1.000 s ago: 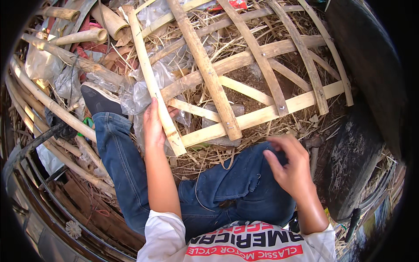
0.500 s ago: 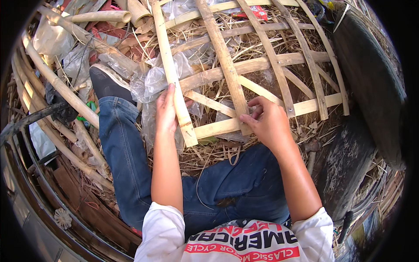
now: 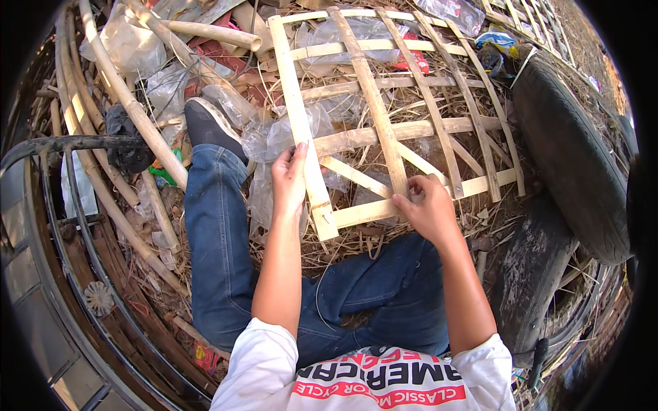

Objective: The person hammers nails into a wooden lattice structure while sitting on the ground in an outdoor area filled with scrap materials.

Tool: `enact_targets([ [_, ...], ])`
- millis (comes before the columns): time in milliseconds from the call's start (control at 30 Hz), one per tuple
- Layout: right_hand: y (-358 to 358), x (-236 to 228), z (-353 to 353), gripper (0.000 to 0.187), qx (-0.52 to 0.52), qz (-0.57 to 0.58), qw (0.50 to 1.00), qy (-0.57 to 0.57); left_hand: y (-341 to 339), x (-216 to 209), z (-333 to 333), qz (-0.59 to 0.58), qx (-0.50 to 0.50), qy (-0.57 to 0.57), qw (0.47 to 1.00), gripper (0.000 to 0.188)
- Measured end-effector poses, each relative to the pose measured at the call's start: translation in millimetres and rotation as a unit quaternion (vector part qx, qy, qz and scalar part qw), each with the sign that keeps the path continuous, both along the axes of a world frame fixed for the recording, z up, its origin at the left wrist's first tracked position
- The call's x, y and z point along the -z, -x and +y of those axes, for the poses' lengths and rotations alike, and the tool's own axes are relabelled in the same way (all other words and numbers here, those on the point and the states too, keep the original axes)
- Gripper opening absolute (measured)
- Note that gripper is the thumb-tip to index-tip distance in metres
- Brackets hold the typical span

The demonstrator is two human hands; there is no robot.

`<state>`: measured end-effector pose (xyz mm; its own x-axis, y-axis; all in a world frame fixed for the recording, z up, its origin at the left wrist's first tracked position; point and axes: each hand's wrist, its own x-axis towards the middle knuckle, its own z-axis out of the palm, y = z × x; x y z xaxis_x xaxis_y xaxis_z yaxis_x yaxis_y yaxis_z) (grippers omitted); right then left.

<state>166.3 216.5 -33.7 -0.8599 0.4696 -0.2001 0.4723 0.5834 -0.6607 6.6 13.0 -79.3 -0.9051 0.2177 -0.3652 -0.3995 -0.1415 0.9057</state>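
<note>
A lattice of flat bamboo strips point(image 3: 365, 89) lies before me, with long strips crossing several others and a diagonal brace near its close end. My left hand point(image 3: 289, 181) is closed around the outermost left strip point(image 3: 301, 130), its fingers partly hidden behind the wood. At the near cross strip point(image 3: 358, 213), my right hand point(image 3: 428, 209) pinches where the second long strip meets it. The thumb lies on top of the joint, and the fingers are curled at its right side. Dark nail heads show at some crossings. No tool shows in either hand.
My jeans-clad leg point(image 3: 219, 233) and dark shoe point(image 3: 214, 127) lie left of the lattice. Tyres point(image 3: 569, 151) stand at the right. Bamboo poles point(image 3: 127, 99) and a black metal rack point(image 3: 82, 212) line the left. Straw, plastic sheets and another lattice point(image 3: 531, 20) lie farther off.
The view has shifted, so the lattice, leg and poles appear farther right, with more of the lattice's far end showing. Both hands keep their hold in nearly the same places on the strips.
</note>
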Motion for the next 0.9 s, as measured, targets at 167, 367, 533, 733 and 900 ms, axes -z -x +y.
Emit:
enact_targets([
  [167,-8,-31,0,0.039,-0.058,0.041,0.992,-0.103,-29,-20,-11,-0.004,-0.017,-0.019,1.0,0.03],
  [367,-29,-40,13,0.038,-0.063,0.063,0.995,-0.056,-53,-47,-10,-0.021,-0.004,-0.024,0.999,0.028],
  [533,-38,-55,13,0.036,-0.063,0.065,0.994,-0.063,-64,-65,-14,-0.04,-0.003,-0.03,0.999,0.028],
  [733,-39,-63,17,0.045,-0.043,0.115,0.992,-0.041,-54,-90,-5,-0.023,0.014,-0.026,0.999,0.028],
  [900,-41,-79,12,0.041,-0.068,0.099,0.992,-0.028,-58,-98,-15,-0.033,0.016,-0.005,0.999,0.027],
])
